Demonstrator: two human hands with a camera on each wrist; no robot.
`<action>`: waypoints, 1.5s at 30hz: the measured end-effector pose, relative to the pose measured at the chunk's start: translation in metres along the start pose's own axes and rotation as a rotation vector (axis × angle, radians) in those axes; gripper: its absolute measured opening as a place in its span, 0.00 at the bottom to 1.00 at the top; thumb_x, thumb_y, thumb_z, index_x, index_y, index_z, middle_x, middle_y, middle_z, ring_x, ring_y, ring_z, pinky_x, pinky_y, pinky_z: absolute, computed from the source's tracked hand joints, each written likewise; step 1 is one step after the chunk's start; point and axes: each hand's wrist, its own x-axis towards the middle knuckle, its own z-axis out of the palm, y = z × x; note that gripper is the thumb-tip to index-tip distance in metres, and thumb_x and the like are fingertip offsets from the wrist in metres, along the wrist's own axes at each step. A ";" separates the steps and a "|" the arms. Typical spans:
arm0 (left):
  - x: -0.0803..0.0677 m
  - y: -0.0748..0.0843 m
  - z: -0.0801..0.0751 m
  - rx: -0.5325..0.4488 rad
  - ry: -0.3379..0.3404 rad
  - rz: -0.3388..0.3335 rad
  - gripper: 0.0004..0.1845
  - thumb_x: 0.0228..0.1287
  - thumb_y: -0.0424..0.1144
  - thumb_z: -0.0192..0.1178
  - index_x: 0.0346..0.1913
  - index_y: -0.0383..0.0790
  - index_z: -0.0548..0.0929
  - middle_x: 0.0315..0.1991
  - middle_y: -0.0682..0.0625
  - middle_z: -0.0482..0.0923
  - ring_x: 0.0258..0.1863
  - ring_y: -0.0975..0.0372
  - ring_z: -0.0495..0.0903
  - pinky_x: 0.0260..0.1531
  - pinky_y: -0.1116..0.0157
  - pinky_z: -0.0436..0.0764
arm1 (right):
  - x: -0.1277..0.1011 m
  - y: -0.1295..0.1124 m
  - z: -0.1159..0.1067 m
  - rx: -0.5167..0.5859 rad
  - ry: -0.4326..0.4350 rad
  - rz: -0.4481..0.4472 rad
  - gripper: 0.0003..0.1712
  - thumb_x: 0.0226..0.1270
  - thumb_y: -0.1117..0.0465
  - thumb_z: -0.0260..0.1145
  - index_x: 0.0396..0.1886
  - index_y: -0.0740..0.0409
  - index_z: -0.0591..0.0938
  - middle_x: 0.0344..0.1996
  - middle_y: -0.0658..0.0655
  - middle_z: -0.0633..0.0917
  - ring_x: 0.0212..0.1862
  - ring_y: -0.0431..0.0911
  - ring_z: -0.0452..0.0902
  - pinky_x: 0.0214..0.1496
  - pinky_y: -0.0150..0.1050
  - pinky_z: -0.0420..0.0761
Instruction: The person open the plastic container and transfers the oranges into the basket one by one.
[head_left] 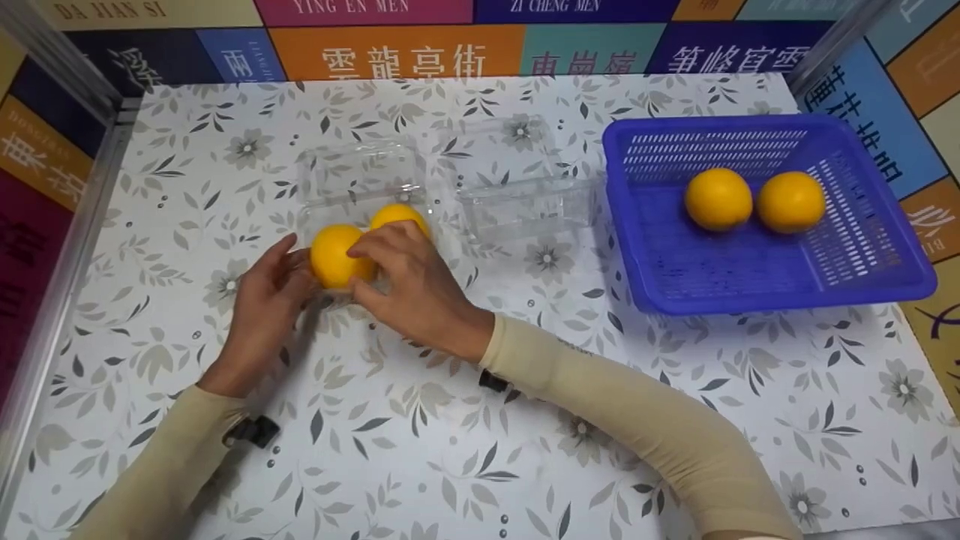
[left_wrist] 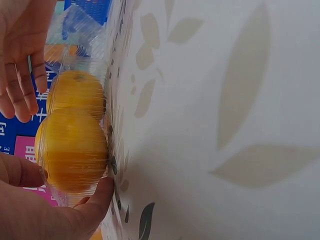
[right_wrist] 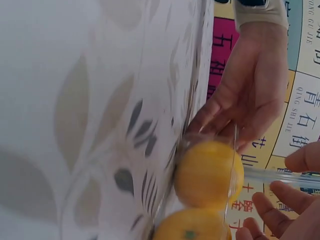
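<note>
Two oranges, a nearer one (head_left: 335, 257) and a farther one (head_left: 396, 215), sit side by side in a clear plastic clamshell box (left_wrist: 59, 199). Its lid (head_left: 364, 169) is folded back, away from the person. My left hand (head_left: 266, 304) holds the box's left end, thumb by the upper rim and a finger low on the wall, as the left wrist view shows. Above the oranges hovers my right hand (head_left: 424, 296), fingers spread and apart from the fruit in both wrist views. It partly covers the farther orange in the head view.
Another clear clamshell box (head_left: 532, 214) stands unfolded to the right. Beyond it is a purple plastic basket (head_left: 765, 302) with two more oranges, one on the left (head_left: 718, 199) and one on the right (head_left: 791, 201). Printed panels (head_left: 405, 52) border the leaf-patterned table (head_left: 420, 465).
</note>
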 end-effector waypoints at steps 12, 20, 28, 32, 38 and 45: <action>0.001 0.002 -0.001 0.037 -0.005 -0.023 0.36 0.87 0.38 0.49 0.90 0.38 0.53 0.79 0.42 0.73 0.71 0.54 0.78 0.58 0.76 0.81 | 0.011 0.017 -0.016 -0.513 -0.071 0.007 0.28 0.69 0.46 0.71 0.61 0.58 0.85 0.63 0.61 0.81 0.71 0.59 0.69 0.65 0.53 0.75; 0.000 0.002 -0.001 0.037 -0.002 -0.027 0.36 0.86 0.38 0.48 0.90 0.38 0.52 0.80 0.42 0.72 0.73 0.53 0.77 0.59 0.76 0.81 | 0.015 0.018 -0.018 -0.595 -0.174 0.096 0.35 0.66 0.36 0.70 0.61 0.55 0.84 0.65 0.61 0.80 0.73 0.59 0.67 0.71 0.57 0.70; 0.001 0.001 -0.001 0.055 0.000 -0.021 0.36 0.87 0.39 0.49 0.90 0.38 0.53 0.80 0.42 0.72 0.71 0.53 0.79 0.56 0.77 0.81 | 0.016 0.020 -0.018 -0.629 -0.180 0.134 0.45 0.68 0.27 0.69 0.67 0.58 0.80 0.61 0.62 0.80 0.66 0.59 0.69 0.65 0.54 0.73; 0.001 0.001 -0.002 0.049 -0.003 -0.030 0.36 0.87 0.39 0.48 0.90 0.39 0.52 0.81 0.42 0.71 0.72 0.53 0.78 0.58 0.77 0.82 | 0.021 0.024 -0.017 -0.678 -0.191 0.161 0.46 0.69 0.26 0.69 0.65 0.61 0.80 0.51 0.62 0.82 0.57 0.59 0.72 0.54 0.49 0.75; 0.000 0.001 -0.003 0.058 0.001 -0.016 0.36 0.86 0.38 0.48 0.90 0.38 0.53 0.79 0.40 0.72 0.71 0.52 0.78 0.57 0.78 0.81 | 0.029 0.025 -0.011 -0.747 -0.218 0.195 0.45 0.69 0.28 0.70 0.62 0.63 0.81 0.47 0.62 0.83 0.51 0.59 0.75 0.51 0.48 0.77; 0.000 0.001 -0.002 0.054 -0.006 -0.023 0.36 0.85 0.37 0.49 0.90 0.38 0.54 0.80 0.40 0.72 0.72 0.53 0.77 0.59 0.78 0.80 | 0.036 0.026 -0.009 -0.771 -0.247 0.231 0.42 0.65 0.32 0.76 0.61 0.62 0.81 0.46 0.60 0.85 0.51 0.57 0.74 0.49 0.48 0.72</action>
